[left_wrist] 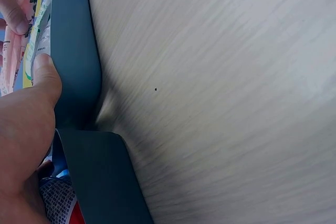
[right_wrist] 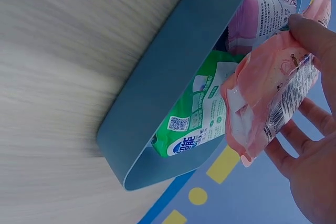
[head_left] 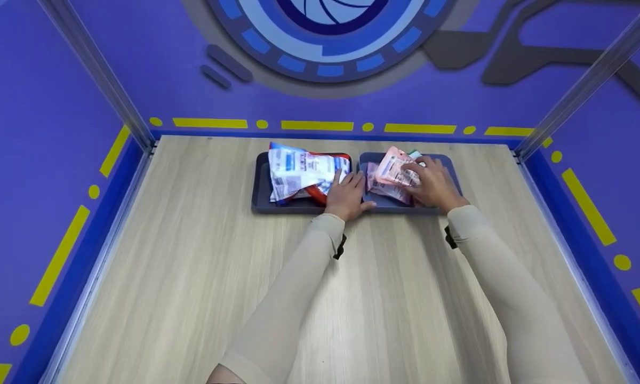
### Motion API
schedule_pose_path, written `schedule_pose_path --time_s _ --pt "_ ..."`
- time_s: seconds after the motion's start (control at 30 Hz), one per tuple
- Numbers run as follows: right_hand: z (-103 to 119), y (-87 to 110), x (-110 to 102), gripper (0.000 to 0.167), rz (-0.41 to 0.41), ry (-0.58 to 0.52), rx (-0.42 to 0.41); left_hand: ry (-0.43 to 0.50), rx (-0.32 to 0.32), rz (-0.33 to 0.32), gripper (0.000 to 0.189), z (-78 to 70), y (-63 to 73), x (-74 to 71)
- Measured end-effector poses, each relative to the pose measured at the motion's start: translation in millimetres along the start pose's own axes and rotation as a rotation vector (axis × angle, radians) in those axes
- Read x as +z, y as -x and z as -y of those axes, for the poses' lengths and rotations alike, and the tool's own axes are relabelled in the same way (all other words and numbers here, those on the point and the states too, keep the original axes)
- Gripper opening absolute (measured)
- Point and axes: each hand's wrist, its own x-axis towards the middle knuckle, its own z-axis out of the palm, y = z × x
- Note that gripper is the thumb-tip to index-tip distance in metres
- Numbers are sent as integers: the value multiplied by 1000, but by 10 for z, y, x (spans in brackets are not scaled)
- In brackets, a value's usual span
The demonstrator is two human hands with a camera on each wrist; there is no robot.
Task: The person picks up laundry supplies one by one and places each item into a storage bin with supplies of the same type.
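My right hand [head_left: 434,184] pinches a pink printed packet [right_wrist: 268,87] between thumb and fingers, over the right grey tray [head_left: 400,210]. Beneath it in that tray lie a green-and-white packet [right_wrist: 202,103] and a purple-pink packet [right_wrist: 265,11]. My left hand [head_left: 345,198] rests at the inner end of the left grey tray [head_left: 264,209], fingers stretched out over a white-and-blue bag [head_left: 298,168]. Its thumb reaches across to the right tray, close against a packet's edge in the left wrist view. Something red [head_left: 317,194] shows under the bag.
Both trays sit side by side near the back of a light wood table [head_left: 202,277]. Blue-purple panels [head_left: 138,69] with yellow dashes enclose the table behind and on both sides, with metal posts [head_left: 98,69] at the corners.
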Motion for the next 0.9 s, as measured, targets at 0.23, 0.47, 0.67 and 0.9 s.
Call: schedule_pose_path --time_s 0.23,0.47,0.67,0.9 --pt "4 -7 21 52 2 12 -12 -2 8 -5 90 4 -10 12" --pt "-6 -19 56 52 -43 35 -60 -1 11 -12 90 7 -1 16" --pt "-23 -22 85 51 -58 32 -76 14 5 -8 89 1 6 15" --pt "-39 -28 118 49 -64 14 -75 19 5 -10 89 5 -4 21"
